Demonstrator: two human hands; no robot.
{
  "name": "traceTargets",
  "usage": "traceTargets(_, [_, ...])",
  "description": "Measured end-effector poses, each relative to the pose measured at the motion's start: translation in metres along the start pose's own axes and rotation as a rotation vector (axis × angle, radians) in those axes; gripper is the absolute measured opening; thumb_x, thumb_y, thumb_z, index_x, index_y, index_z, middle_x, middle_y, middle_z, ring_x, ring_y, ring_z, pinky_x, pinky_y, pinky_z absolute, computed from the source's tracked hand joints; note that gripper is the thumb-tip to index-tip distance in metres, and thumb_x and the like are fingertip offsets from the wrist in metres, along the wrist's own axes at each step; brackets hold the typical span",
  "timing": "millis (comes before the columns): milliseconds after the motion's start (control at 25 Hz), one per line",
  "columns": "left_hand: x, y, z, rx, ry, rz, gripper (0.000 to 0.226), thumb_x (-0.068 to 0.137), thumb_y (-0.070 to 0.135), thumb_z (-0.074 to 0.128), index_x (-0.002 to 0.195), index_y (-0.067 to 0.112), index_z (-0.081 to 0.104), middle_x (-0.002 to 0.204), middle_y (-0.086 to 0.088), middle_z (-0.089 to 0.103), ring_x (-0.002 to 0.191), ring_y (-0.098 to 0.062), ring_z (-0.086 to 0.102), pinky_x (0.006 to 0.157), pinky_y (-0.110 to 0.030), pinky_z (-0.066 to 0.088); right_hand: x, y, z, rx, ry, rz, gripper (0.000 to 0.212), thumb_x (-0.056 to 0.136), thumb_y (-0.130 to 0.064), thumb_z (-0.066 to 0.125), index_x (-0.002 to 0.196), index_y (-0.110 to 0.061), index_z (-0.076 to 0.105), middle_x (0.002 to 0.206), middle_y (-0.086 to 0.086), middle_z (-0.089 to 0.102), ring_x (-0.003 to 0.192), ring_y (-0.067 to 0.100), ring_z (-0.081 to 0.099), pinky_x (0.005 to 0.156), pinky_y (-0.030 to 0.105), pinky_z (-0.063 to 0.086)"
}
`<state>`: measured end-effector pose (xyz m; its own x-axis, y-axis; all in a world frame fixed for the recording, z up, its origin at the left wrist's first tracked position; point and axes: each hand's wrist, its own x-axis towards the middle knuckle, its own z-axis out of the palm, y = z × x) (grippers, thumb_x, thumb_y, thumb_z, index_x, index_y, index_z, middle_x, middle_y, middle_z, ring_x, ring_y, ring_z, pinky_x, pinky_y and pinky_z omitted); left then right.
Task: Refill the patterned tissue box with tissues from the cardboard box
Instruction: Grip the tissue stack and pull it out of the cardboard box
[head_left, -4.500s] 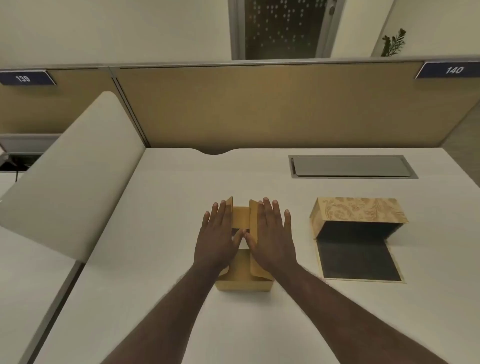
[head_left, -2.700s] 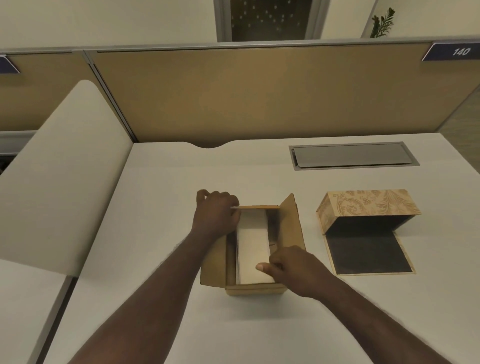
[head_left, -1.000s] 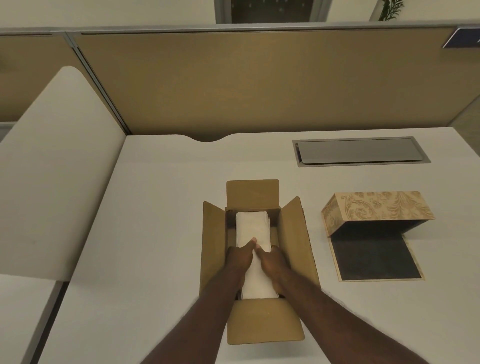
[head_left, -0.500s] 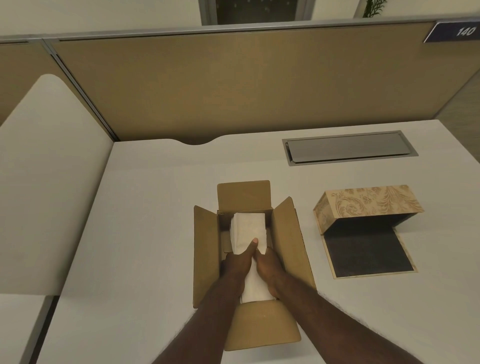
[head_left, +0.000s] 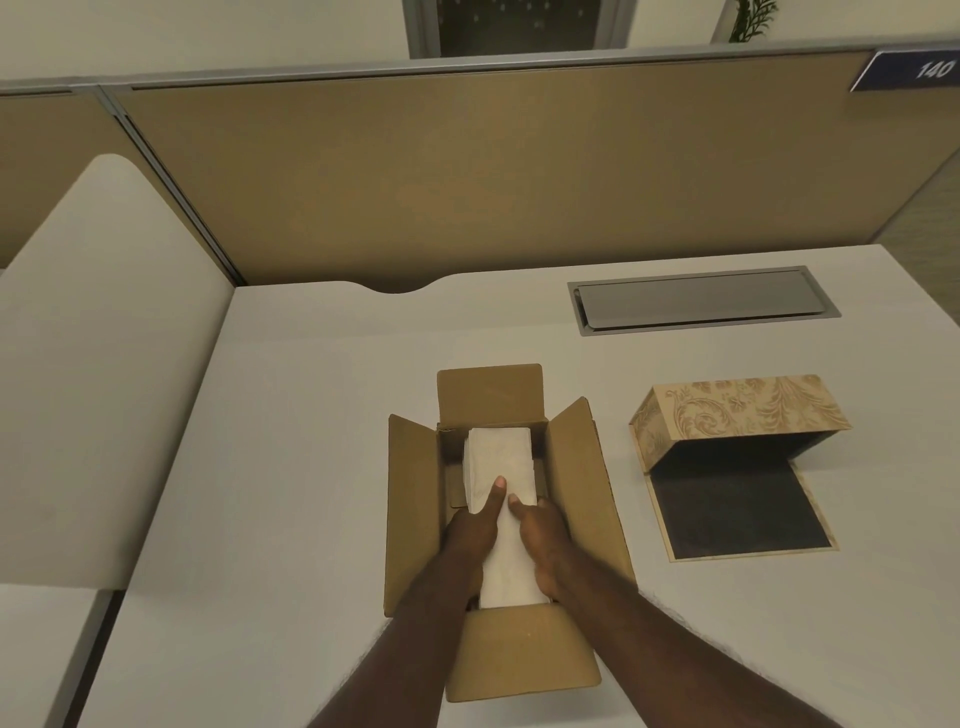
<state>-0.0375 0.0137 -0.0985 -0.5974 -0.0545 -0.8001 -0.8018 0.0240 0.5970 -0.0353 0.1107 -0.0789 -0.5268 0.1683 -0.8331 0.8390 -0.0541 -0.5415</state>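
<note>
The brown cardboard box (head_left: 576, 467) stands on the white desk with all its flaps folded outward. Inside it a white stack of tissues (head_left: 500, 457) rises above the rim at its far end. My left hand (head_left: 470, 535) grips the stack's left side, thumb lying on top. My right hand (head_left: 540, 540) grips its right side, thumb also on top; the fingers of both are hidden inside the box. To the right lies the patterned tissue box (head_left: 737, 410), tipped on its side with its dark bottom flap (head_left: 732, 509) spread flat on the desk.
A grey cable hatch (head_left: 701, 306) is set into the desk behind the patterned box. A tan partition wall (head_left: 467, 182) closes the far edge. A white curved divider (head_left: 93, 364) stands along the desk's left side.
Both hands opened the cardboard box's flaps, then reached in and closed on the tissue stack. Over the last half second the stack has risen slightly at its far end.
</note>
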Motion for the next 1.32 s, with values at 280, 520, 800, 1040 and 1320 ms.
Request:
traceTargets(280, [-0.006, 0.006, 0.0, 0.047, 0.005, 0.07, 0.133, 0.028, 0.1, 0.05, 0.133, 0.018, 0.051, 0.125, -0.009, 0.064, 0.109, -0.03, 0.063, 0.098, -0.051, 0.053, -0.013, -0.004, 0.007, 0.046, 0.054, -0.09, 0.051, 0.098, -0.045, 0.042, 0.136, -0.012, 0.046, 0.135, 0.01, 0.056, 0.12, 0.03, 0.054, 0.095, 0.038, 0.044])
traceTargets(520, [-0.006, 0.0, -0.003, 0.011, -0.022, 0.036, 0.127, 0.028, 0.098, 0.059, 0.131, 0.024, 0.051, 0.121, -0.006, 0.066, 0.107, -0.032, 0.064, 0.096, -0.055, 0.053, -0.024, -0.005, 0.005, 0.003, 0.039, -0.092, 0.056, 0.095, -0.053, 0.042, 0.138, -0.017, 0.045, 0.134, 0.008, 0.057, 0.116, 0.029, 0.057, 0.095, 0.039, 0.048])
traceTargets(800, [-0.042, 0.013, -0.009, -0.025, -0.06, 0.045, 0.118, 0.033, 0.095, 0.06, 0.126, 0.023, 0.055, 0.118, -0.007, 0.067, 0.105, -0.032, 0.066, 0.096, -0.056, 0.052, -0.045, -0.006, -0.004, -0.017, -0.036, -0.094, 0.053, 0.095, -0.053, 0.042, 0.137, -0.021, 0.043, 0.131, 0.006, 0.057, 0.107, 0.025, 0.058, 0.091, 0.04, 0.05])
traceTargets(1040, [-0.072, 0.03, -0.013, 0.037, -0.044, 0.144, 0.073, 0.081, 0.074, 0.044, 0.133, 0.023, 0.048, 0.123, -0.006, 0.063, 0.105, -0.028, 0.064, 0.095, -0.049, 0.054, -0.064, -0.013, -0.007, -0.107, -0.008, -0.196, 0.053, 0.094, -0.056, 0.041, 0.136, -0.024, 0.043, 0.13, 0.004, 0.057, 0.109, 0.026, 0.059, 0.093, 0.043, 0.053])
traceTargets(1320, [-0.101, 0.041, -0.02, -0.036, -0.1, 0.238, 0.067, 0.073, 0.076, 0.049, 0.119, 0.027, 0.056, 0.114, -0.007, 0.069, 0.101, -0.03, 0.069, 0.095, -0.055, 0.054, -0.089, -0.023, -0.019, -0.156, -0.039, -0.367, 0.049, 0.088, -0.06, 0.051, 0.124, -0.027, 0.046, 0.113, -0.004, 0.06, 0.092, 0.015, 0.061, 0.069, 0.027, 0.051])
